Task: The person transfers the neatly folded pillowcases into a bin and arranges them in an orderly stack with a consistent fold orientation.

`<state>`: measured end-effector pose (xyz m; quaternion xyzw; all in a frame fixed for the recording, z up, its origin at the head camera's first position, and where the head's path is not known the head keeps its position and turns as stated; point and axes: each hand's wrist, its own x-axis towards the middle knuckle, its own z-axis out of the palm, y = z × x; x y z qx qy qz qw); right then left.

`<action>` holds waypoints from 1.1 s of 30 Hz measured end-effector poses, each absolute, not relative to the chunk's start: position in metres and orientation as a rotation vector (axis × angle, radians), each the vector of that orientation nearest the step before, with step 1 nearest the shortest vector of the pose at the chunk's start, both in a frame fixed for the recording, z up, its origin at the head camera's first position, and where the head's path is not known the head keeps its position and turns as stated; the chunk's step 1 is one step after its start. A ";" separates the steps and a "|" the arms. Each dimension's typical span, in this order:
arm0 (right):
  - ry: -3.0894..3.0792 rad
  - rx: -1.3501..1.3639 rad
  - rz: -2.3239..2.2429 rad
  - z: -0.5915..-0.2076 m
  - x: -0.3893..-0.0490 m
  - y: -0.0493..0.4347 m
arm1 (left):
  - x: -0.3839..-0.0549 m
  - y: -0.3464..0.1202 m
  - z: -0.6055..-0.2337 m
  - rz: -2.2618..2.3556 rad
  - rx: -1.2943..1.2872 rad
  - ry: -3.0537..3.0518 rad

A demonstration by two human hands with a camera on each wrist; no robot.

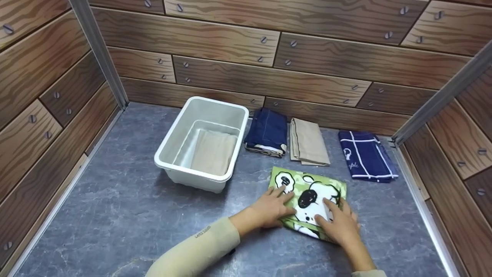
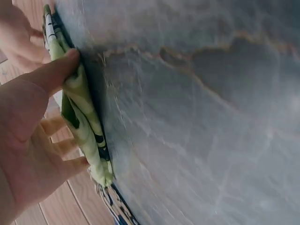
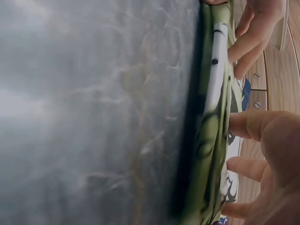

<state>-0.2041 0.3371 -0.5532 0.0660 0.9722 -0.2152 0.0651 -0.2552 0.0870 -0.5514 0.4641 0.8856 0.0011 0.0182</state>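
A pale sleeve (image 1: pixel 196 250) with small dark lettering looms closest, at 7 o'clock, and here's the left hand (image 1: pixel 271 209), fingers spread, touching the folded green cartoon-print cloth (image 1: pixel 305 179) at its 9 o'clock side! Over at the cloth's 4 o'clock, the right hand (image 1: pixel 341 225) has its fingers apart too, tips resting on the print. The cloth lies on the grey marbled surface (image 1: pixel 115 215), between 4 and 5 o'clock in the head view. Outward from it: white plastic tub (image 1: pixel 196 172) at 10, folded beige fabric (image 1: pixel 213 152) inside; folded navy cloth (image 1: pixel 266 129) at 11; folded beige cloth (image 1: pixel 310 140) at 12; white-lined navy cloth (image 1: pixel 367 156) towards 2.
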 end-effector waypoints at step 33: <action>3.154 -0.133 -0.397 -0.554 -0.215 0.327 | -0.227 0.083 -0.552 -0.051 1.414 2.688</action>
